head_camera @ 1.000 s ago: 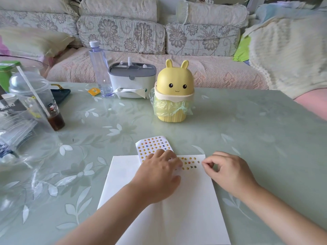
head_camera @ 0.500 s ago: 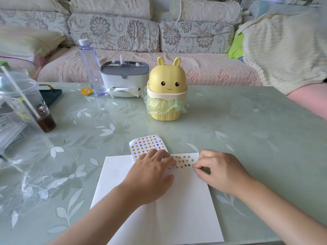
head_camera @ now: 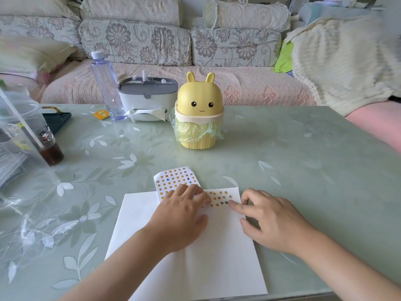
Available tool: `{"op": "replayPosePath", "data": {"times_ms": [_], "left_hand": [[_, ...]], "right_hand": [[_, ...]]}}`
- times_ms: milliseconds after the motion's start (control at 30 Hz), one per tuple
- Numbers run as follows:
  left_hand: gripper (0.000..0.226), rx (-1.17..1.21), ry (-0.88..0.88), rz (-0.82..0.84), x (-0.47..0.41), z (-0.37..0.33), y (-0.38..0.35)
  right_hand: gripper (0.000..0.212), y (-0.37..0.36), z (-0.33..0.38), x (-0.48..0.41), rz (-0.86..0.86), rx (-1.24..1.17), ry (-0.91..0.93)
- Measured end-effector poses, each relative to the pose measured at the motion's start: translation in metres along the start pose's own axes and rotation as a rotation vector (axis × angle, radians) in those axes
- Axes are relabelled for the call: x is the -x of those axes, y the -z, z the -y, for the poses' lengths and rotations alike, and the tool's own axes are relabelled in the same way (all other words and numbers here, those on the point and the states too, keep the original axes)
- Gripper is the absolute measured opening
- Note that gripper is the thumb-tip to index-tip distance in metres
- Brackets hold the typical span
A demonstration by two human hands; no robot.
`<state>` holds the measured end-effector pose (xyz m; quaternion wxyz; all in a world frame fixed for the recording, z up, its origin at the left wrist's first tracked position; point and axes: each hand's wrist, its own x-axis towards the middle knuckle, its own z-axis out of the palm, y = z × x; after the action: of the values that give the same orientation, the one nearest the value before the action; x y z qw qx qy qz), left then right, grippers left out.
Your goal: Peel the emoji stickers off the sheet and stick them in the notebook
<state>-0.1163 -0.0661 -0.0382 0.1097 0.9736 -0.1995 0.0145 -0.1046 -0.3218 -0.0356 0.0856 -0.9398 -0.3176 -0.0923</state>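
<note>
My left hand (head_camera: 184, 213) lies flat, fingers relaxed and spread, pressing on the lower end of the sticker sheet (head_camera: 175, 177) where it overlaps the top edge of the notebook (head_camera: 217, 261). My right hand (head_camera: 273, 220) grasps nothing. Its forefinger is stretched out with the tip on the page, just beside the last of the stuck-down stickers (head_camera: 219, 198), and the other fingers are loosely bent.

The sheet sits just above centre frame, its upper end curling up off the counter (head_camera: 303, 170). The notebook fills the lower centre, open and white.

I judge these stickers to be feather-light, thin and floppy, with a tacky back that would fold on itself. Each is best lifted by one edge with a fingernail, then pinched at that rim. The sheet is limp paper on a glossy surface, so it probably slides unless pinned.

By my count there is one sheet and one notebook. About eleven stickers show on the page, though more may be hidden under my left fingers. Those left on the sheet are too small to count.

Further up the frame stand one yellow bunny bin (head_camera: 199, 111), one tissue box (head_camera: 147, 98), one water bottle (head_camera: 106, 85) and, at the left edge, one plastic cup (head_camera: 32, 127).
</note>
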Motion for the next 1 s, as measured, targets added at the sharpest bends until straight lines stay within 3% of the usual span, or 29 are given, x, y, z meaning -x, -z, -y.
{"op": "replayPosePath", "data": {"times_ms": [167,267,367,533,633,700,867,1000], "left_hand": [[0.063,0.008,-0.001,0.012,-0.001,0.0,0.002],[0.046,0.092,-0.018,0.0,-0.002,0.005,0.006],[0.056,0.234,-0.025,-0.021,0.0,0.009,0.009],[0.059,0.284,-0.065,-0.1,0.01,0.024,0.016],[0.075,0.141,-0.021,-0.002,0.021,0.037,0.018],[0.068,0.186,-0.007,0.005,0.026,0.042,0.017],[0.066,0.3,-0.009,-0.123,0.035,0.045,0.017],[0.037,0.331,-0.082,-0.329,0.039,0.041,0.025]], "right_hand": [[0.033,0.008,-0.002,0.002,-0.02,-0.006,-0.003],[0.028,0.011,0.004,-0.003,-0.078,-0.028,-0.026],[0.029,0.014,0.017,-0.015,-0.113,-0.068,-0.032],[0.042,0.009,0.041,-0.037,0.051,-0.166,-0.006],[0.049,0.006,0.048,-0.047,0.166,-0.198,-0.004],[0.045,0.004,0.052,-0.05,0.187,-0.199,0.012],[0.028,-0.006,0.055,-0.055,0.004,-0.346,-0.017],[0.025,0.001,0.061,-0.06,-0.089,-0.427,-0.019]]}}
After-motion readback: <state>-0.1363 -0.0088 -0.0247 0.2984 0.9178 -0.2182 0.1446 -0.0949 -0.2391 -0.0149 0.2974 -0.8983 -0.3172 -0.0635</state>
